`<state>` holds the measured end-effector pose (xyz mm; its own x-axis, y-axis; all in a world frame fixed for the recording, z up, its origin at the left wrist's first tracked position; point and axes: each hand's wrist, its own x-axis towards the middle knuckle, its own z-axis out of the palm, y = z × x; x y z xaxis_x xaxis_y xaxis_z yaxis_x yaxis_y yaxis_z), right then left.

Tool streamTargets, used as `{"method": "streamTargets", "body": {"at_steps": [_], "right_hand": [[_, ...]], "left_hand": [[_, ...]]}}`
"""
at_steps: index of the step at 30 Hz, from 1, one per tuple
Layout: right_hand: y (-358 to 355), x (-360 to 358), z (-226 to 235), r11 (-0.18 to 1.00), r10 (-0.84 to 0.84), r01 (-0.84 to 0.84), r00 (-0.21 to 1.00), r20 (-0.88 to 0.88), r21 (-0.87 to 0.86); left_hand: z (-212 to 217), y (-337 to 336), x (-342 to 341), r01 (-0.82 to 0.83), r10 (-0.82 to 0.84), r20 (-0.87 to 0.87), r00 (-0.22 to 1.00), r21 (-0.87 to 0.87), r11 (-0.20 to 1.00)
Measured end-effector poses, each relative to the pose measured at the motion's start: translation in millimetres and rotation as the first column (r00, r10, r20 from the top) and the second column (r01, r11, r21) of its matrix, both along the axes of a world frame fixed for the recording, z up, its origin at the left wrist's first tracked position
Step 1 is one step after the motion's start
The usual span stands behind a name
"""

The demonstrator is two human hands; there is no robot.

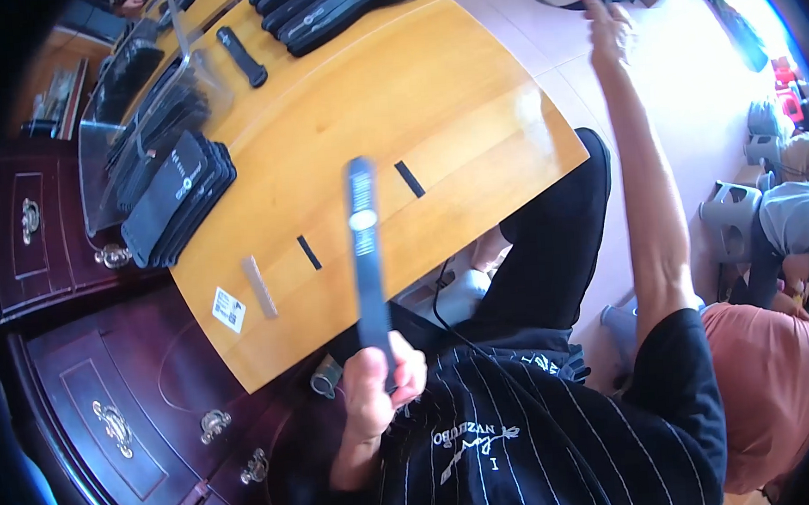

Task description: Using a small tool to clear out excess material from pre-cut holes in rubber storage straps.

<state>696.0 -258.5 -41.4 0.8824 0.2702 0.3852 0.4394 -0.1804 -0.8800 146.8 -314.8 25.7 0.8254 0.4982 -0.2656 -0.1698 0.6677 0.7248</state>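
My left hand [375, 384] is close to my chest, closed around the lower end of a long, flat, dark strip [364, 246] with a pale round label near its upper part. The strip stands upright and blurred over the front edge of the yellow wooden table [450, 92]. My right arm stretches far out to the upper right. My right hand [608, 27] is there with its fingers extended, just beside a dark cord-like thing [567, 4] above the pale floor. I see nothing gripped in that hand.
Stacks of dark flat pieces [179, 197] lie at the table's left, with more [334, 7] at its far end, next to clear plastic bags [123, 122]. Two short black marks, a grey strip [259, 286] and a white tag [228, 309] lie near the front edge. Dark cabinet [109, 419] at left. Another person [769, 388] and grey stools [732, 223] at right.
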Motion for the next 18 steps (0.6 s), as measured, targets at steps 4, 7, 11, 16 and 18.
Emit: {"method": "streamTargets", "body": {"at_steps": [4, 7, 11, 16, 18], "right_hand": [[5.2, -37.5, 32.9, 0.814, -0.075, 0.36, 0.844, 0.531, -0.457], [27.9, -114.7, 38.3, 0.89, 0.222, 0.175, 0.641, 0.735, -0.421], [58.8, -188.9, 27.8, 0.786, 0.499, -0.071, 0.658, 0.564, -0.614], [94.2, -219.7, 15.7, 0.628, 0.657, -0.244, 0.676, 0.335, -0.739], [100.9, -224.3, 17.1, 0.627, 0.658, -0.301, 0.699, 0.281, -0.719]], "left_hand": [[-1.0, 9.3, 7.8, -0.137, 0.137, 0.011, 0.991, 0.01, 0.99], [1.7, 15.3, 28.2, -0.128, 0.127, 0.045, 0.991, 0.036, 0.991], [-5.9, 26.6, 34.2, -0.071, 0.058, 0.13, 0.99, 0.096, 0.993], [-8.3, 26.9, 40.2, -0.143, 0.118, 0.163, 0.98, 0.15, 0.978], [-13.4, 31.2, 37.0, -0.111, 0.084, 0.244, 0.966, 0.096, 0.989]]}}
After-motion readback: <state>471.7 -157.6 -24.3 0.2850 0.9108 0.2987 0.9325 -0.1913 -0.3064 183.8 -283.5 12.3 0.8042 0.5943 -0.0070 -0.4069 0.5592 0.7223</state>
